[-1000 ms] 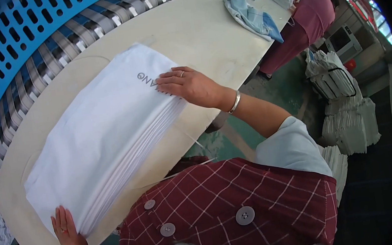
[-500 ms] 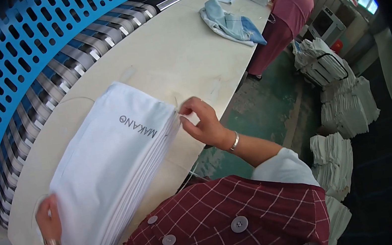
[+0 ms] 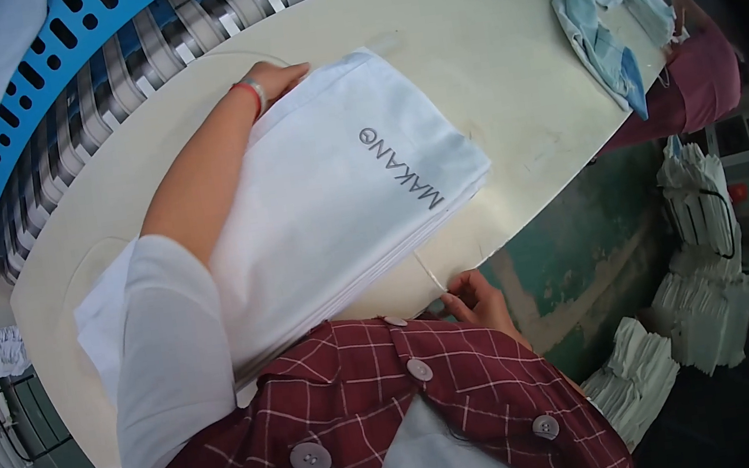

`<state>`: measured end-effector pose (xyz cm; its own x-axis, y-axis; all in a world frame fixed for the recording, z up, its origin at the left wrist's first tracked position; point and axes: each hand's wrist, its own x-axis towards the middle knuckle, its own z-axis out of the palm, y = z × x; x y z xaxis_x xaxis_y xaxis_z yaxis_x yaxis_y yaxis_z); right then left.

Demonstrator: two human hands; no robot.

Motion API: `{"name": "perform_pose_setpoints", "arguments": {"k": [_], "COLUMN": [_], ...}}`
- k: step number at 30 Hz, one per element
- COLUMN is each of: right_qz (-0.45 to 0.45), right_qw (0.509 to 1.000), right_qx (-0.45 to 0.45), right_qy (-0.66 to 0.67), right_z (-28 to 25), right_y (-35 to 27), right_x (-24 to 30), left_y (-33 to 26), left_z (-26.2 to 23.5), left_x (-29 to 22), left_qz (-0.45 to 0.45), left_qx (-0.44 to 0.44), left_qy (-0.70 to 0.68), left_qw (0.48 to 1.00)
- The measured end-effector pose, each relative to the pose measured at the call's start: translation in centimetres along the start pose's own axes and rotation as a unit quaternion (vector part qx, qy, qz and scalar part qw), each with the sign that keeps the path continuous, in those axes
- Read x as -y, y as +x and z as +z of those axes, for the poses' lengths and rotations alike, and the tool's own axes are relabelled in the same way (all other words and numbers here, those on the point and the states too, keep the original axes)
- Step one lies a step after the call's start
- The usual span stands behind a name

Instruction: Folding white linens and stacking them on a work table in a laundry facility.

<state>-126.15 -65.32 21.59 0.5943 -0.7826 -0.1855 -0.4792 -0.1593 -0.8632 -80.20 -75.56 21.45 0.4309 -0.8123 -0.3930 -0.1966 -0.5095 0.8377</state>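
A thick stack of folded white cloths [image 3: 322, 203] with dark lettering lies on the cream table [image 3: 501, 44]. My left arm reaches across it, and my left hand [image 3: 272, 80] is at its far edge, fingers drawn together. A thin cord curves along the table to that hand; whether the fingers hold it is not clear. By the table's near edge, my right hand [image 3: 480, 300] pinches a white cord [image 3: 429, 269], which runs out from beneath the stack.
Behind the table stands a machine with grey belts [image 3: 201, 19] and a blue perforated guard [image 3: 3, 114], white cloth hanging over it. A crumpled blue-green cloth [image 3: 595, 45] lies at the right, near a person in dark pink [image 3: 703, 82]. Bundles of white cloth [image 3: 706, 307] stand on the floor.
The view has turned, and the stack appears farther right. My left hand has gone from the stack's left end to its far edge. My right hand has left its corner and now holds the cord.
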Motion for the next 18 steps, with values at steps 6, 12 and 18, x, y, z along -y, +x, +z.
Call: {"name": "perform_pose_setpoints", "arguments": {"k": [6, 12, 18], "right_qz": [0.154, 0.04, 0.107], "right_qw": [0.986, 0.999, 0.971], "right_qx": [0.052, 0.0, 0.142], "right_qy": [0.044, -0.036, 0.158], "right_z": [0.1, -0.1, 0.2], "right_y": [-1.6, -4.2, -3.7], "right_x": [1.7, 1.3, 4.8], "left_y": [6.1, 3.0, -1.9], "left_z": [2.6, 3.5, -6.9], "left_x": [-0.4, -0.3, -1.2], "left_qz": [0.193, 0.029, 0.169], "left_qx": [0.013, 0.042, -0.161], "left_qy": [0.468, -0.194, -0.382], "left_qw": [0.862, 0.98, 0.894]}}
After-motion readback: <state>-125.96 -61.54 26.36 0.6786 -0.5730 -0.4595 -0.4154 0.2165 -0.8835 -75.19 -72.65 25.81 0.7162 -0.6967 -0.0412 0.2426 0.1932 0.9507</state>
